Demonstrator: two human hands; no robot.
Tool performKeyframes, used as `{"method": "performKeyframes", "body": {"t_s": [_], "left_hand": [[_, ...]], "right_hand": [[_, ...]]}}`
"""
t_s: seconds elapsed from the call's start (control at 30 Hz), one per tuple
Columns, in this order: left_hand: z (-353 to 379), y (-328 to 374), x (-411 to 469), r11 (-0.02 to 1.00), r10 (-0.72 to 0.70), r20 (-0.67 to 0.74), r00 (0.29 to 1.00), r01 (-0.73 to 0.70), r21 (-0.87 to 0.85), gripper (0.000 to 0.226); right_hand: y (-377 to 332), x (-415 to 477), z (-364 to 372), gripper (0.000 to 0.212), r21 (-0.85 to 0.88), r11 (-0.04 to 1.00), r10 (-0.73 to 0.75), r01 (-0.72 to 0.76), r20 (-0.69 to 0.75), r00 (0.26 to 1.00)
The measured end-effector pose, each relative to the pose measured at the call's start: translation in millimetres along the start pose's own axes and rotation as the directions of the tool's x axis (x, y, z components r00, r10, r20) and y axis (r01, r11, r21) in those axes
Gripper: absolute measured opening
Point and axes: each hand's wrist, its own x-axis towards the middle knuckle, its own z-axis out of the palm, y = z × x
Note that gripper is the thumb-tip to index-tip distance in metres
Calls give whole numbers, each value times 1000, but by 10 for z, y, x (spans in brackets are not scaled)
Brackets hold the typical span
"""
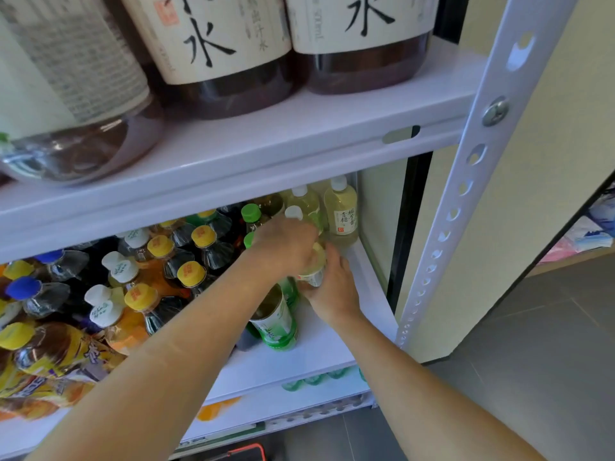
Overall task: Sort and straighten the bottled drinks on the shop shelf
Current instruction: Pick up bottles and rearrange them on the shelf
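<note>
Both my arms reach into the right end of the lower shelf (336, 341). My left hand (284, 242) comes in from above, fingers curled over the upper part of a pale bottle (316, 261). My right hand (327, 287) wraps its lower part from the right, by the white label. The bottle sits between them, slightly tilted, just in front of the back right corner.

The shelf is white metal, with a holed post (466, 194) at its right. Past it are a cream wall and a grey tiled floor (532, 377).

Two more pale bottles (341, 211) stand upright in the back corner. One green-label bottle (278, 322) stands just below my hands. To the left is a crowd of dark and orange drinks, two with blue caps (23, 287). On the shelf above stand three big bottles (219, 44).
</note>
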Motion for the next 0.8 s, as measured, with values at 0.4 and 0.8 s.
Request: {"method": "performKeyframes", "body": {"t_s": [0.4,0.8], "left_hand": [[-28,-9,-995,839,93,-485,870,-331,-432,29],[61,-122,-1773,10,-543,-343,767,-402,-916,22]], "right_hand": [[36,-776,-511,67,267,960,-103,78,78,992],[-542,-1604,-1079,67,696,693,-46,-189,304,952]]}}
